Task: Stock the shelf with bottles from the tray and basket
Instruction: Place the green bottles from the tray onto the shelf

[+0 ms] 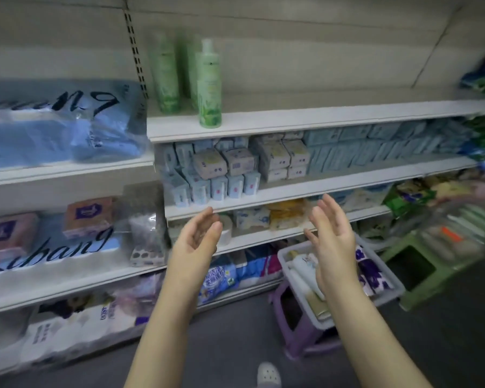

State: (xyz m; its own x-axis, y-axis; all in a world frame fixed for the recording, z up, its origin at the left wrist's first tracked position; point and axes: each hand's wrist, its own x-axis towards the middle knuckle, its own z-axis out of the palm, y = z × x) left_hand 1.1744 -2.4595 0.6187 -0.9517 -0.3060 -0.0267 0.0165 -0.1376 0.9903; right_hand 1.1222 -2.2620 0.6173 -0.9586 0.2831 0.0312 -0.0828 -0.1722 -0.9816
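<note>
Few green bottles (210,88) are stood on the shelf (305,117), upper centre; many remain in the basket (297,289), lower right. Left hand (198,236) and right hand (329,231) are held wide, empty.

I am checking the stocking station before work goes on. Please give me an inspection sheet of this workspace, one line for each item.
Surface: top shelf mostly bare on its right part.
Job's things: green bottles upright at the shelf's left end; grey basket with bottles on a purple stool; clear tray of bottles on a green stool.
Clutter: tissue packs fill lower shelves.
Grippers: left hand and right hand both open, empty.
Cables: nothing seen.
Surroundings: grey floor, a shoe below.
</note>
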